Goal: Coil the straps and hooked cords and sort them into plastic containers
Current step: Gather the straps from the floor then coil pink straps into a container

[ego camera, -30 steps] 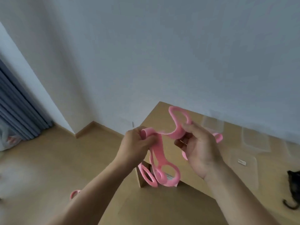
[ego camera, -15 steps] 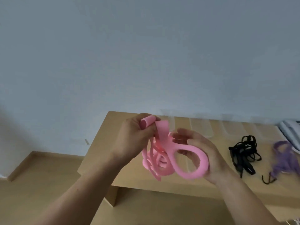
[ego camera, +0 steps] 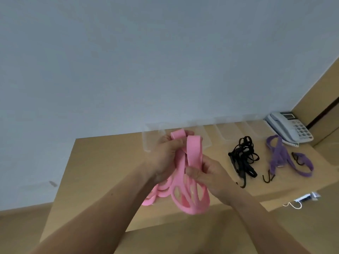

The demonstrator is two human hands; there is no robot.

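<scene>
Left hand (ego camera: pixel 169 154): fingers curled round the top of the pink strap (ego camera: pixel 194 153), clamped on a bunch of its folds. Held in the air above the middle of the table (ego camera: pixel 110 162).
Right hand (ego camera: pixel 212 174): just beside the left and a little lower. Thumb and fingers pinch the strap's bands together.
Pink strap: wide flat band with oval loops. One short fold stands up above the left hand. Several loops hang below both hands, over the table's near edge. Carried wholly by the hands, not in any container.
Black hooked cord (ego camera: pixel 242 158): loose tangle lying on the table to the right of the hands. A hook end points toward the near edge.
Purple strap (ego camera: pixel 278 154): uncoiled, sprawled toward the right end of the table beside the black cord. Dark hooks at its ends.
Clear plastic containers (ego camera: pixel 224 133): row along the far edge against the wall (ego camera: pixel 165 61). So transparent and faint that their number cannot be read for certain, possibly four or five.
Telephone (ego camera: pixel 291 127): pale desk set at the far right corner, just behind the purple strap.
White cable (ego camera: pixel 293 205): at the near edge, right end, with a small white item beside it.
</scene>
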